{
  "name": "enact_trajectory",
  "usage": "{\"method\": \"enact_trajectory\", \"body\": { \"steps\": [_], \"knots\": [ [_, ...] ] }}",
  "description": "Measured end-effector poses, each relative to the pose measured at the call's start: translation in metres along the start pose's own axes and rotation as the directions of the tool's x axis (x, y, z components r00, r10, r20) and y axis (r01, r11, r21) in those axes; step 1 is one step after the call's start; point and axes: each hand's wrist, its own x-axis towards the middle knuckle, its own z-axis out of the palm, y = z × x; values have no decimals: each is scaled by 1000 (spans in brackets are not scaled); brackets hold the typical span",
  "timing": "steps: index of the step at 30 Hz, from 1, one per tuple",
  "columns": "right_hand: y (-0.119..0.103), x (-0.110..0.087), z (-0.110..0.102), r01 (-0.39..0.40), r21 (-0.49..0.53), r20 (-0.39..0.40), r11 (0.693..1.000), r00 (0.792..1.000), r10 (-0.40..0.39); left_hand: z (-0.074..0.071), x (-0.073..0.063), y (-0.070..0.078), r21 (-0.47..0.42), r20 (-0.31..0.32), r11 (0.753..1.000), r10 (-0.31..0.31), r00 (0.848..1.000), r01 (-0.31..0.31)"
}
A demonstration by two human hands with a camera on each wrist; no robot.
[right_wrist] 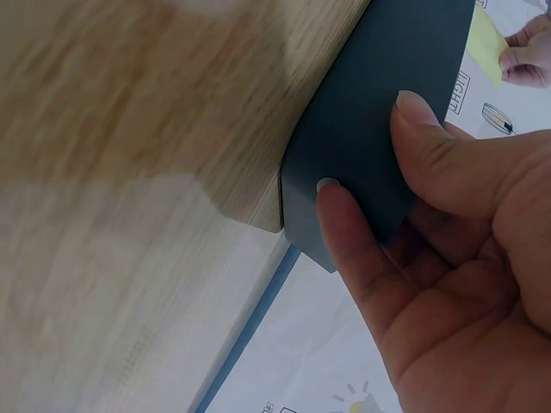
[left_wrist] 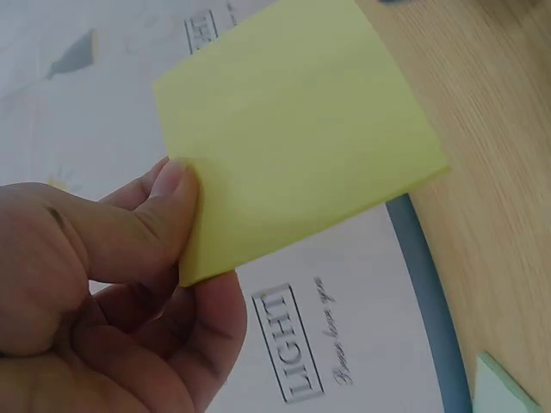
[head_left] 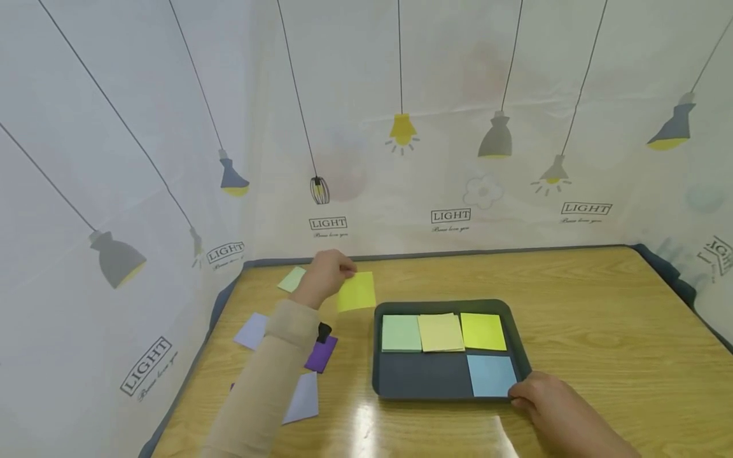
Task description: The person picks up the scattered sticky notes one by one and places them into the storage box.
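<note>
Head view alone shows blue pad (head_left: 492, 375); left fingers (left_wrist: 219, 308) pinch yellow pad (left_wrist: 301, 138), right fingers (right_wrist: 357, 245) grip tray (head_left: 424, 376).

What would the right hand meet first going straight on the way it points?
The dark tray: the right hand holds its near right corner. Just past that, probably the blue note, though depth there is hard to judge.

Dark tray (right_wrist: 366, 107) only partly in right-wrist view

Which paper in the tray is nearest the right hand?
The blue paper square, front right; the pale green square, pale yellow square and bright yellow square lie behind.
</note>
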Motion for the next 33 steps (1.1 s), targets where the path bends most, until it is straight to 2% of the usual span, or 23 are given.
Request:
{"method": "enact_trajectory", "body": {
  "steps": [4,10,15,20,24,33],
  "knots": [
    [0,1,-1,23,-24,-17,999,1000,-23,4,2,22,2,3,998,55,998,-55],
    [0,0,-2,24,-12,-22,1000,999,-25,27,10,50,-10,20,991,132,991,-132],
    [2,-1,-1,56,-15,-36,998,998,-57,47,13,77,-3,66,990,142,988,-142],
    [4,-2,1,70,7,-18,998,997,-70,72,15,98,-13,97,987,162,982,-161],
    [5,-2,2,64,15,-14,998,998,-64,90,15,113,-40,125,985,171,977,-167],
    [6,-1,1,69,12,-20,998,997,-69,122,19,137,-124,173,984,145,974,-125]
  ]
}}
